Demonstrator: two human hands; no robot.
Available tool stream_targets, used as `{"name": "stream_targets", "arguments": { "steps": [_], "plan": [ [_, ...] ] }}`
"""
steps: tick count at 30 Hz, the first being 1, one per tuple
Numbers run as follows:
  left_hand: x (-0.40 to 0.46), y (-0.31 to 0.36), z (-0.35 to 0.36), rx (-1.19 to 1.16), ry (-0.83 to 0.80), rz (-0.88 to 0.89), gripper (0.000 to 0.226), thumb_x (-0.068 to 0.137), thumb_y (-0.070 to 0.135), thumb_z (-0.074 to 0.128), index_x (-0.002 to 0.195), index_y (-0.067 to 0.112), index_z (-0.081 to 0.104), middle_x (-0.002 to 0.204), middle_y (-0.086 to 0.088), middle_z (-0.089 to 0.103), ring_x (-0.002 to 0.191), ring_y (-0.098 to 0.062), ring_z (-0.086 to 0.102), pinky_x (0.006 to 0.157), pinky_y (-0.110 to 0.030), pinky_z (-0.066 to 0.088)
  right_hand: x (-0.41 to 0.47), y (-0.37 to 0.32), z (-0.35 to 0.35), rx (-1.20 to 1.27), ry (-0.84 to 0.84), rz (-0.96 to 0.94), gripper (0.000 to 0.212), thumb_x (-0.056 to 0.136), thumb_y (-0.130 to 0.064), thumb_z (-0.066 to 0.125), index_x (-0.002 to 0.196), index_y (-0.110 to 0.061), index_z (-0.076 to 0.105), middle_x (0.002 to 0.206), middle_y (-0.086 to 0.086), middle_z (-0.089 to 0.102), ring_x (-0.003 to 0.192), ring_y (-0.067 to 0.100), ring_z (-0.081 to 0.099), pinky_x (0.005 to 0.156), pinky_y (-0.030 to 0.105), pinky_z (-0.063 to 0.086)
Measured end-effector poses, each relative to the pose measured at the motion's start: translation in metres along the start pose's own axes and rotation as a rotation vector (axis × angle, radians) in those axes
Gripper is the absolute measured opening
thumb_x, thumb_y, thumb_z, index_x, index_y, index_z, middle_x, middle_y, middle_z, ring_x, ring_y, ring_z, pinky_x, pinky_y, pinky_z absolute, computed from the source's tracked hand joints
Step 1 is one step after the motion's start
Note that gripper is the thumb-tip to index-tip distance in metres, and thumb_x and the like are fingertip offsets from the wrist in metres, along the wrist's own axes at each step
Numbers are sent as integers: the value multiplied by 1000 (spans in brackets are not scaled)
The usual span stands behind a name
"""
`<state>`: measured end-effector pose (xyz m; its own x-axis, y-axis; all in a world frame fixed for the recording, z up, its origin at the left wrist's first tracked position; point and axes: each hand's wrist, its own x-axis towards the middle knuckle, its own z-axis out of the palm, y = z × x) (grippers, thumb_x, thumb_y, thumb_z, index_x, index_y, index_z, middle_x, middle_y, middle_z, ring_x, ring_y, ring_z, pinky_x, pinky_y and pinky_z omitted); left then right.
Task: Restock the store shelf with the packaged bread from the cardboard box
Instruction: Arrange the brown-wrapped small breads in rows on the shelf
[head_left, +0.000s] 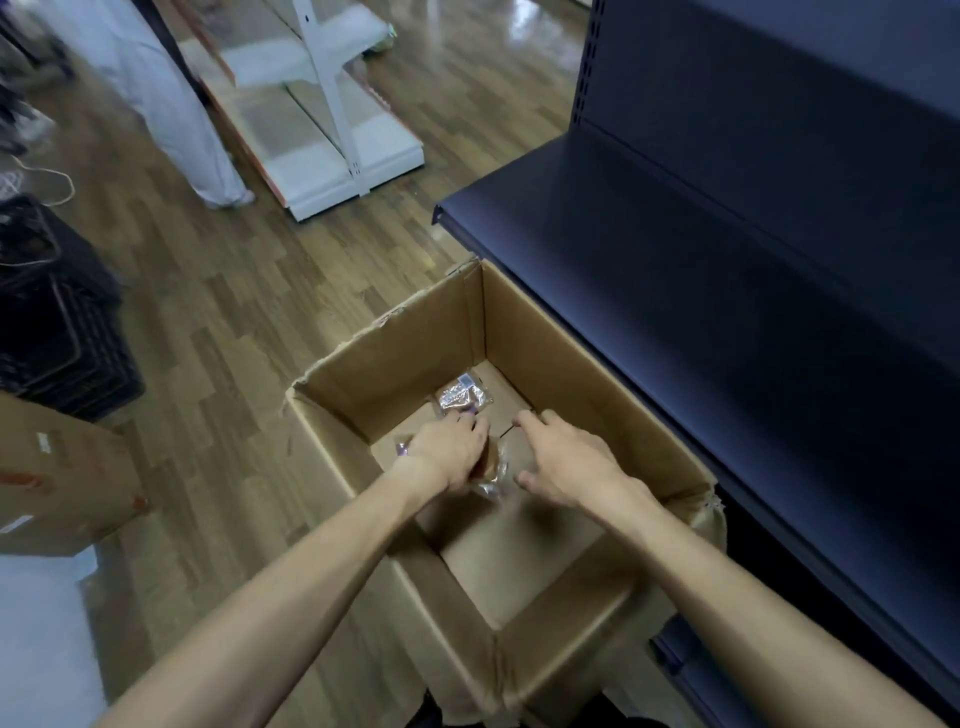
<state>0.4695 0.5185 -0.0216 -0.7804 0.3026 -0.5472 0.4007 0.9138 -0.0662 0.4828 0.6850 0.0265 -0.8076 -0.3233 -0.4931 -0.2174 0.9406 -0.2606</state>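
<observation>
Bread pack (488, 475) low in box (545, 343), frame centre, gripped by left hand (449, 449); second pack (462, 397) behind. Right hand (563, 460) loose, holding nothing, beside it. Advice: support from below, lift gently, avoid squashing, carry to shelf (649, 249) right.

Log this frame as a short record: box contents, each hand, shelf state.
box: open cardboard box on the floor, nearly empty
contents: one bread packet at the far end, another under the left hand
left hand: gripping the nearer packet
right hand: open, inside the box, holding nothing
shelf: dark shelf beside the box, no bread visible on it
</observation>
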Motion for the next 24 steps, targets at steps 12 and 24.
{"name": "stream_targets", "arguments": {
  "steps": [12,24],
  "plan": [
    [-107,-41,-75,24,576,91,81,67,46,78,130,11,42,116,-3,49,100,-21,49,85,-37,50,-71,-50,-50,-30,396,-76,88,81,-49,73,149,-31,20,146,-3,34,110,22,58,78,38,56],
    [-172,-30,-112,-154,858,354,76,69,38,78,131,15,42,114,1,50,99,-17,49,78,-30,49,-163,-88,-70,-74,690,5,83,80,-52,69,146,-35,22,143,-11,30,103,17,58,68,31,49]
  ]
}}
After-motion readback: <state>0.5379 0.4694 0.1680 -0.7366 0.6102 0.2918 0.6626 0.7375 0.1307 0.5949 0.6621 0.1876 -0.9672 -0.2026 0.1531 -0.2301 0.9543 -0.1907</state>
